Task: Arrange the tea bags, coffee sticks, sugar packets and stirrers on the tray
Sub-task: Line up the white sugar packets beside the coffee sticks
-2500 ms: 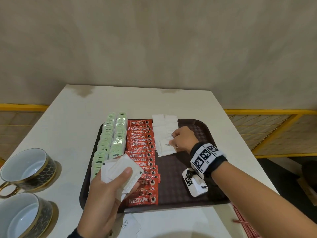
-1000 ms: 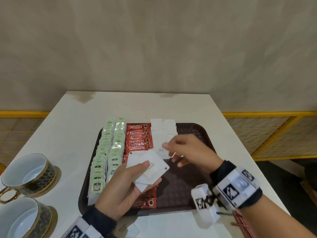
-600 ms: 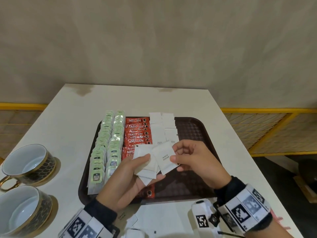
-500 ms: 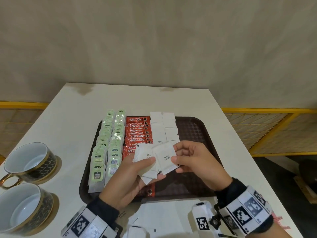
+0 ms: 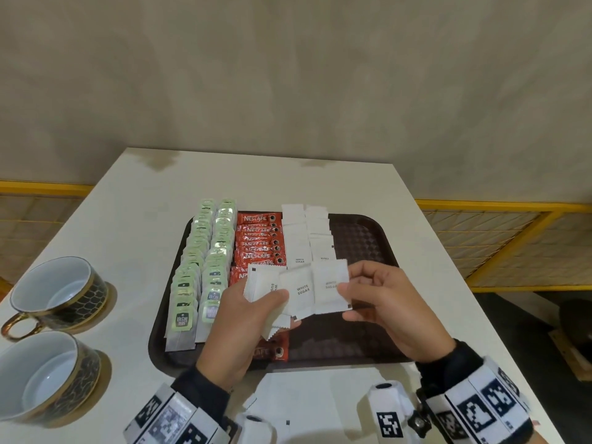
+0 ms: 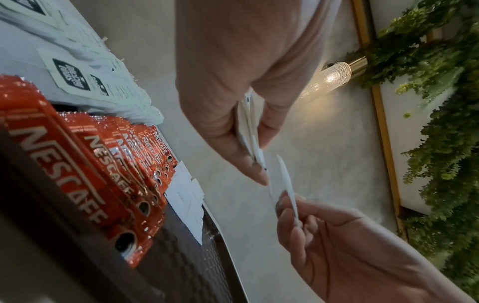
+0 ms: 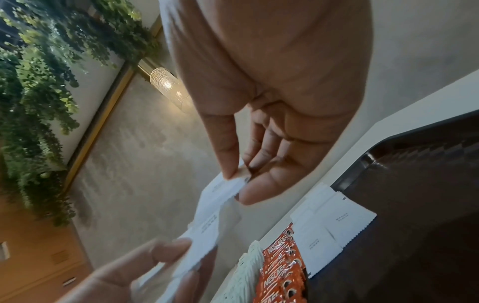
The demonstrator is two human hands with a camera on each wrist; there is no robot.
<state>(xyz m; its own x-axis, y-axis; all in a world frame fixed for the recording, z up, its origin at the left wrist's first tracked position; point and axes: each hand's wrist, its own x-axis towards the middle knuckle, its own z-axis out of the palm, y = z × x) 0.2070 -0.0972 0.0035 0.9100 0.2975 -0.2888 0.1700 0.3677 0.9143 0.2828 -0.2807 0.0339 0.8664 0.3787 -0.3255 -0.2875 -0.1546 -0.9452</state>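
One white sugar packet (image 5: 330,285), pinched upright in the right hand (image 5: 387,302) at frame centre beside the left hand (image 5: 246,318) gripping a fanned stack (image 5: 278,293); tray's sugar packet column (image 5: 307,235) lies directly above, nearer the right hand.

At frame centre, the left hand (image 5: 243,318) holds fanned sugar packets (image 5: 298,288); the right hand (image 5: 387,302) pinches the rightmost above the tray (image 5: 358,238).
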